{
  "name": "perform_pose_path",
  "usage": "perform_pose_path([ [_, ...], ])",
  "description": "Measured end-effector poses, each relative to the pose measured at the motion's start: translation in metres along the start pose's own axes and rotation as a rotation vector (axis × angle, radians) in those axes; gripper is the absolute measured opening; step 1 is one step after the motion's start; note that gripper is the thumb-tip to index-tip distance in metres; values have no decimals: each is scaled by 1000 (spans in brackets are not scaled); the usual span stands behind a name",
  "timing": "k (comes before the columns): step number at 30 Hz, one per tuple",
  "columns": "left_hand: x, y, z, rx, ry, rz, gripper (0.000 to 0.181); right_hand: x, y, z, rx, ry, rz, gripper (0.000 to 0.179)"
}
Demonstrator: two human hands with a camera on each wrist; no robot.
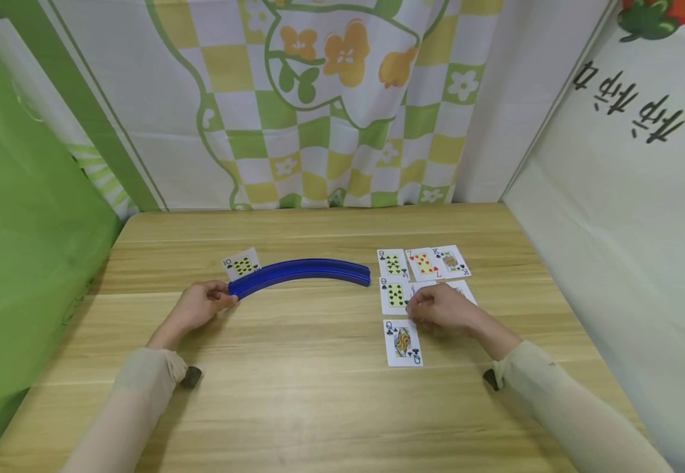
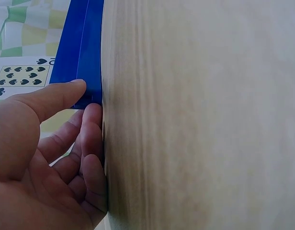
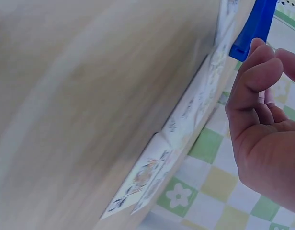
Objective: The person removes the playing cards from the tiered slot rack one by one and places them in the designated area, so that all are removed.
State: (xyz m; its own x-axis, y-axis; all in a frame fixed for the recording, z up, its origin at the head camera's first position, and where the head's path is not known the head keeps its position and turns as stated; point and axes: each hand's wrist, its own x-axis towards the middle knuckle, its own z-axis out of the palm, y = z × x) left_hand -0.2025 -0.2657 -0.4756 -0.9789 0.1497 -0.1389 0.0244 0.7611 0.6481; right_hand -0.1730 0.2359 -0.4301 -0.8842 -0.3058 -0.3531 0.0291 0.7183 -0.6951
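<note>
A curved blue card holder [image 1: 301, 270] lies across the table. My left hand [image 1: 203, 305] grips its left end, with the thumb on the holder in the left wrist view. Behind that end is a ten of spades [image 1: 242, 263], partly covered by the holder. My right hand [image 1: 442, 307] is over the middle row of playing cards, fingers loosely bent, with nothing visible between them in the right wrist view. It hides part of that row, beside a black-suited card [image 1: 394, 295]. Nearer me lies a queen of clubs [image 1: 403, 343].
The back row holds a black-suited nine [image 1: 392, 264], a seven of hearts [image 1: 421, 264] and a black-suited king [image 1: 452, 261]. A printed curtain [image 1: 342, 144] hangs behind the wooden table [image 1: 295, 394]. Printed cloths stand at both sides.
</note>
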Motion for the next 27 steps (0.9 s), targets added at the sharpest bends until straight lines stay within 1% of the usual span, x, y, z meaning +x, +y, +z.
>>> perform_pose_path([
  [9, 0, 0, 0, -5, -3, -1, 40, 5, -19, -2, 33, -10, -46, 24],
  [14, 0, 0, 0, 6, 0, -2, 40, 8, -33, -1, 71, -33, -70, 26],
  [19, 0, -1, -1, 12, -8, -7, 39, 15, -45, 1, 105, -46, -92, 26],
  [22, 0, -2, 0, 7, -14, -13, 39, 19, -51, 4, 135, -42, -111, 23],
  [27, -1, 0, -1, 2, -18, -21, 41, 28, -64, 8, 148, -31, -147, 20],
])
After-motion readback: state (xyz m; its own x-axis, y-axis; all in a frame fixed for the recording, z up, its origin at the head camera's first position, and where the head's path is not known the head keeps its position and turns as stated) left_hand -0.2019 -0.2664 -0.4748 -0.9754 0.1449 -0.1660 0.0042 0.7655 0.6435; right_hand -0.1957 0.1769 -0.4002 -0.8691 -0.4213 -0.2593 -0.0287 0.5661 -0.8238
